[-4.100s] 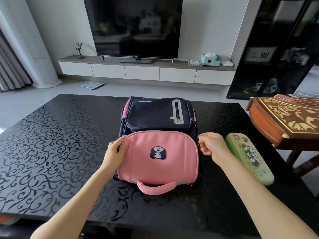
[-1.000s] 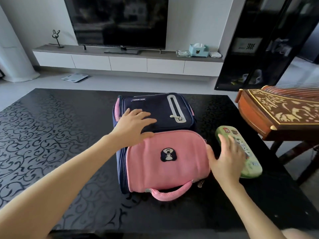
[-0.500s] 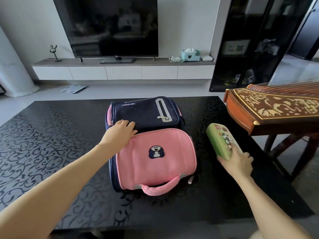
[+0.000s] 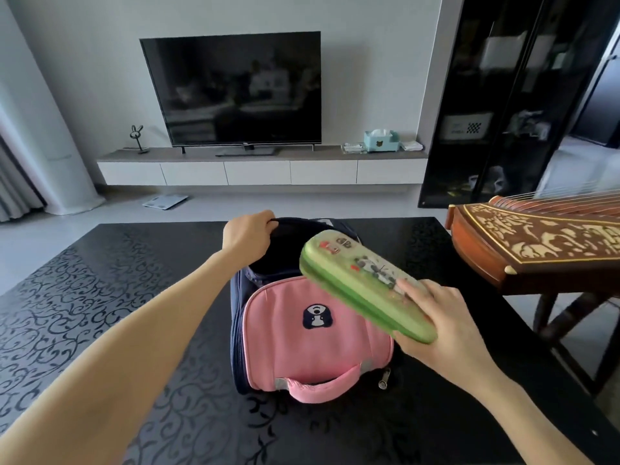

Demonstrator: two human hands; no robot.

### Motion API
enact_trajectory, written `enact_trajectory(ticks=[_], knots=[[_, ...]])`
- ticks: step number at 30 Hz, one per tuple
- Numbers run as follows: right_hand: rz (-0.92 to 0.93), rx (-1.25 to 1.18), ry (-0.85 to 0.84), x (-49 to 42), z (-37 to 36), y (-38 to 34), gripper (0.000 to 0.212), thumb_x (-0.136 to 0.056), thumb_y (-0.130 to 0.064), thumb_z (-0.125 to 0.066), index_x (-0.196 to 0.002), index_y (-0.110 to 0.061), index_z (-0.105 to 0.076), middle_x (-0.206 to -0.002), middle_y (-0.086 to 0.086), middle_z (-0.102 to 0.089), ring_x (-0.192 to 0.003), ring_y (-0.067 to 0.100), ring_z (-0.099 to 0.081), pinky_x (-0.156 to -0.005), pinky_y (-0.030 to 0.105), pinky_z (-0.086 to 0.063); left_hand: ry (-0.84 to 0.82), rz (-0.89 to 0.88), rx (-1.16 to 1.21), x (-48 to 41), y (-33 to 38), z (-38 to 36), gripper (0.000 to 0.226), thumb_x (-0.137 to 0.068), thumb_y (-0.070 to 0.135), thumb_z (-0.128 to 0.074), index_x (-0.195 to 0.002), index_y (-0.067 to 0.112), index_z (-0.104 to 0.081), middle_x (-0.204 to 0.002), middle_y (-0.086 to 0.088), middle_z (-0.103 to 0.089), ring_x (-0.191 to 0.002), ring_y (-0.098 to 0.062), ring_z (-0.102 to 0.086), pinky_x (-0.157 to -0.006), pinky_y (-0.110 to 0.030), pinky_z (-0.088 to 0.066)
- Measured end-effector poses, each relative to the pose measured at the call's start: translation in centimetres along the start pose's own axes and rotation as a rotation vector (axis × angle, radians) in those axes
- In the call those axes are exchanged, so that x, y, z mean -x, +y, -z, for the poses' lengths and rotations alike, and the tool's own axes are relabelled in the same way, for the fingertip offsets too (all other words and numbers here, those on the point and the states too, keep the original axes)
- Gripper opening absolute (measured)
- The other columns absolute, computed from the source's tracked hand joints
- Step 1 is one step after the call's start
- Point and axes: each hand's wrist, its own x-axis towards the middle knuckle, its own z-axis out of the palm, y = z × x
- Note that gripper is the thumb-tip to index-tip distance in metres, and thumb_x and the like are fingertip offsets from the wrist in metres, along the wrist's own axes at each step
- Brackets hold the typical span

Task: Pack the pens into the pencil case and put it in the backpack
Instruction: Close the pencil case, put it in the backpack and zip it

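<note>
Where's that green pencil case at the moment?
The pencil case is in the air right of centre in the head view, gripped by the right hand, its far end over the opening of the backpack, whose rim the left hand grips.

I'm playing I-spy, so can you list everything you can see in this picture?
backpack: 1, navy and pink, lying on the table, main pocket open
pencil case: 1, green, held in the air over the backpack
table: 1, black with swirls, under the backpack
stringed instrument: 1, brown, right of the table
television: 1, black, on the shelf
shelf: 1, white and grey, against the far wall
tissue box: 1, light blue, on the shelf, right of the television
rabbit figure: 1, dark, left end of the shelf
scale: 1, white, on the floor
cabinet: 1, black, far right
left grip: 1, bare hand, holding the backpack's open edge
right grip: 1, bare hand, holding the pencil case's near end
</note>
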Motion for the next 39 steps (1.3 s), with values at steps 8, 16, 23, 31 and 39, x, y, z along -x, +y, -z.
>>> enact_trajectory(ticks=[8,16,23,31,39], knots=[[0.151,-0.026,-0.084,-6.7,-5.0,-2.7,0.056,-0.077,-0.046,-0.059,-0.129,-0.026,-0.052,-0.135,0.013,-0.047,-0.126,0.024,-0.034,-0.105,0.037,-0.033,0.012,-0.04,0.138,1.2,-0.9,0.1,0.025,-0.097,0.03,-0.041,-0.097,0.015,-0.061,-0.075,-0.004,-0.064,-0.066,-0.025,-0.051,-0.05,-0.03,-0.03],[-0.245,-0.564,0.007,-7.9,-6.8,-1.9,0.062,-0.078,-0.023,-0.073,-0.134,-0.031,-0.046,-0.149,-0.005,-0.031,-0.137,0.006,-0.025,-0.113,0.032,-0.022,-0.15,-0.297,-0.108,1.1,-0.3,-0.4,0.022,-0.093,0.029,-0.044,-0.105,0.016,-0.058,-0.106,-0.001,-0.063,-0.102,-0.026,-0.05,-0.084,-0.036,-0.04],[-0.581,-0.966,0.116,-6.8,-9.0,-2.3,0.048,-0.077,-0.01,-0.074,-0.122,-0.011,-0.056,-0.121,0.0,-0.064,-0.112,0.014,-0.06,-0.095,0.031,-0.05,-0.286,-0.465,-0.031,-1.1,5.2,-2.4,0.024,-0.09,0.03,-0.052,-0.11,0.017,-0.058,-0.107,-0.006,-0.064,-0.105,-0.03,-0.055,-0.077,-0.037,-0.044],[-0.585,-0.866,0.191,-6.9,-10.3,-2.4,0.058,-0.073,-0.02,-0.078,-0.127,-0.015,-0.055,-0.118,-0.004,-0.064,-0.11,0.006,-0.06,-0.094,0.029,-0.05,-0.447,-0.423,-0.136,-2.4,9.2,-3.3,0.024,-0.098,0.024,-0.04,-0.105,0.007,-0.055,-0.095,-0.015,-0.062,-0.08,-0.029,-0.051,-0.063,-0.034,-0.035],[-0.548,-0.732,0.119,-9.8,-9.9,-0.6,0.035,-0.076,-0.017,-0.074,-0.109,-0.019,-0.062,-0.1,-0.007,-0.067,-0.098,0.01,-0.062,-0.09,0.035,-0.051,-0.293,-0.413,-0.068,-1.5,10.6,-2.8,0.024,-0.099,0.02,-0.037,-0.098,0.005,-0.055,-0.096,-0.018,-0.062,-0.077,-0.029,-0.048,-0.059,-0.027,-0.021]])
